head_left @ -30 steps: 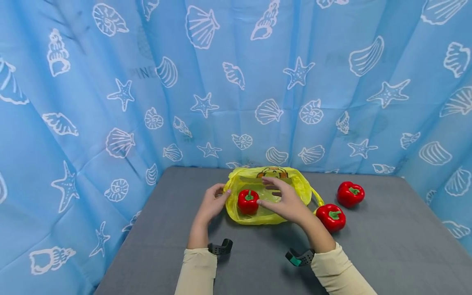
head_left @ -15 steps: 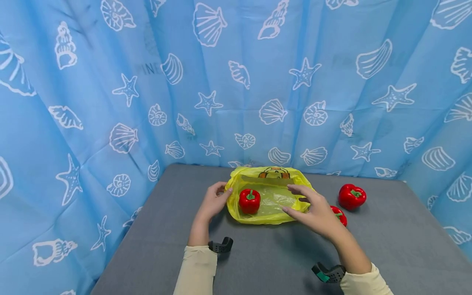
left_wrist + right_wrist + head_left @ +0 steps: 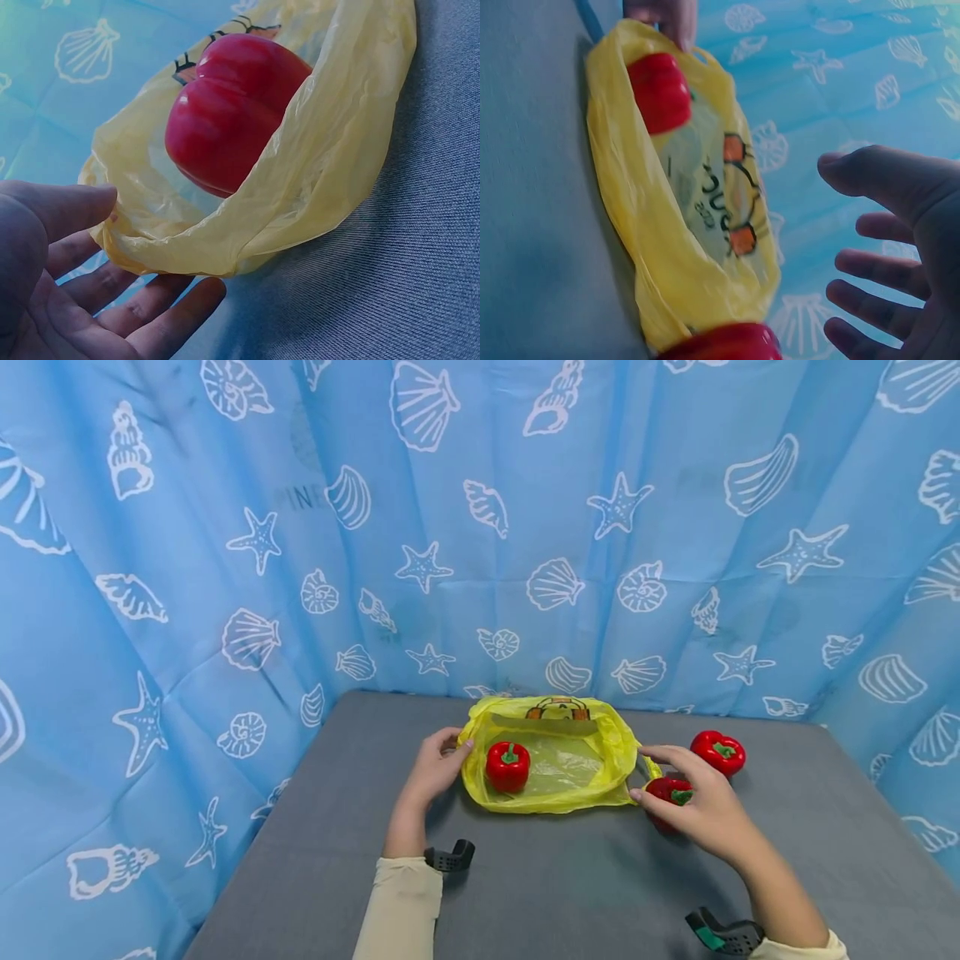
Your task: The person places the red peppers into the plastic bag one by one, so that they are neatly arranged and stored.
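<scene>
A yellow plastic bag [image 3: 517,804] lies with its mouth spread wide, and a red bell pepper [image 3: 507,772] with a green stem sits at its left inside. My left hand [image 3: 437,766] pinches the bag's left rim, thumb over the edge and fingers outside, as the left wrist view shows. Over a second red bell pepper [image 3: 662,791] beside the bag's right end hovers my right hand [image 3: 708,810], fingers spread and holding nothing. It partly covers that pepper in the head view. In the right wrist view the same pepper [image 3: 727,343] shows at the bottom edge.
A third red bell pepper [image 3: 720,753] lies farther back on the right. The grey cloth-covered table [image 3: 555,893] ends at a blue curtain [image 3: 480,543] with white shell prints. A yellow bag handle [image 3: 652,768] trails by the bag's right end.
My right hand has moved from above the bag's opening rightward to the pepper beside it. The left hand stays at the bag's rim.
</scene>
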`<state>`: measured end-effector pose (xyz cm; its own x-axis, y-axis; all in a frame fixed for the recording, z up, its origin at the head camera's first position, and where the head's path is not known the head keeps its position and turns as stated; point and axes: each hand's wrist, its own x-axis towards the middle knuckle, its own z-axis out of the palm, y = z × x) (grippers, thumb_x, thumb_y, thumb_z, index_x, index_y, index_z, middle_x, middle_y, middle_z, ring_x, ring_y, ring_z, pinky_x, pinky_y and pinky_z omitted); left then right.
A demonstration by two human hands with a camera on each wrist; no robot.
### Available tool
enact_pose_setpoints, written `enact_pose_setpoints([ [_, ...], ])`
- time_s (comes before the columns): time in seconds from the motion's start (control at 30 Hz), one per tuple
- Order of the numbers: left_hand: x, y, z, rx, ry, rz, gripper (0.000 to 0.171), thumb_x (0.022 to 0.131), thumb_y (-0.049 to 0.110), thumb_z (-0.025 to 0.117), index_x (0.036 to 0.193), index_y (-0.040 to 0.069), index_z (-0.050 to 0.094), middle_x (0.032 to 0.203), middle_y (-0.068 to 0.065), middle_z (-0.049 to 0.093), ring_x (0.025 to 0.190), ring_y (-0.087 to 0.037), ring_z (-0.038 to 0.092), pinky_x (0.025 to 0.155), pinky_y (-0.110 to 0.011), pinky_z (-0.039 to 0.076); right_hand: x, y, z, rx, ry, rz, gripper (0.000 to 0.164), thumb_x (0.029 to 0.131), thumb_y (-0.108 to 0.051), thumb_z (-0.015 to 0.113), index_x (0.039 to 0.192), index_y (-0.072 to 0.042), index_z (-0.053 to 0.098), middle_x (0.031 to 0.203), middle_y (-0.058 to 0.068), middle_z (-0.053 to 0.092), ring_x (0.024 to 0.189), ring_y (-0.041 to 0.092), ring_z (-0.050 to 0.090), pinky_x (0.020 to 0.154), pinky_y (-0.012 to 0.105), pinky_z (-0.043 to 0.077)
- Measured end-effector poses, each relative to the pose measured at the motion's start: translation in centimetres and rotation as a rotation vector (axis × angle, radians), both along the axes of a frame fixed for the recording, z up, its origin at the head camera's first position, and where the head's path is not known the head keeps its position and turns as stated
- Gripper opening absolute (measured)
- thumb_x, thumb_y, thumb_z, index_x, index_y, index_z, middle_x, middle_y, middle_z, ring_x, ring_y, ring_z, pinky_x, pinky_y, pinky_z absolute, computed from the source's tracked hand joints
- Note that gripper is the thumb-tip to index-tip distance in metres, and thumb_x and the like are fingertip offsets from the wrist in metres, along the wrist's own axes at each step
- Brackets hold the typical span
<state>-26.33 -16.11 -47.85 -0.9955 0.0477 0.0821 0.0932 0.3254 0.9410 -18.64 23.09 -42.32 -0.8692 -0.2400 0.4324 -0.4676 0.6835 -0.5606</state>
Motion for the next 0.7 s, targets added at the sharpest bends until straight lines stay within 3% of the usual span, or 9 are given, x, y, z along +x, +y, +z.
enact_pose_setpoints([
  [0.23,0.0,0.0,0.0,0.006,-0.009,0.008,0.031,0.108,0.026,0.065,0.133,0.008,0.069,0.127,-0.013,0.069,0.122,-0.029,0.065,0.104,-0.05,0.056,0.3,2.9,0.0,-0.009,-0.057,0.027,0.055,0.088,-0.022,0.089,0.138,-0.014,0.066,0.132,0.007,0.068,0.113,-0.021,0.051,0.09,0.005,0.049],
  [0.5,-0.1,-0.3,-0.5,0.024,-0.015,0.011,0.032,0.108,0.028,0.065,0.133,0.009,0.069,0.123,-0.014,0.069,0.108,-0.026,0.07,0.087,-0.039,0.06,0.1,6.0,0.1,0.033,-0.168,0.01,0.055,0.091,-0.027,0.086,0.142,-0.018,0.065,0.139,0.011,0.067,0.114,-0.022,0.05,0.091,0.007,0.047],
  [0.6,-0.1,-0.3,-0.5,0.022,-0.016,0.02,0.031,0.108,0.028,0.066,0.132,0.009,0.07,0.123,-0.013,0.069,0.108,-0.025,0.07,0.087,-0.039,0.06,0.0,7.2,-0.3,0.074,-0.218,0.004,0.06,0.091,-0.029,0.086,0.144,-0.017,0.063,0.143,0.013,0.065,0.12,0.001,0.062,0.09,0.015,0.051],
  [0.7,0.0,-0.3,-0.4,0.011,-0.013,0.03,0.031,0.108,0.028,0.065,0.132,0.009,0.07,0.123,-0.013,0.069,0.111,-0.026,0.068,0.092,-0.041,0.059,-0.1,8.0,-0.7,0.093,-0.268,0.007,0.066,0.089,-0.031,0.087,0.147,-0.014,0.061,0.146,0.017,0.061,0.126,0.032,0.062,0.093,0.032,0.058],
])
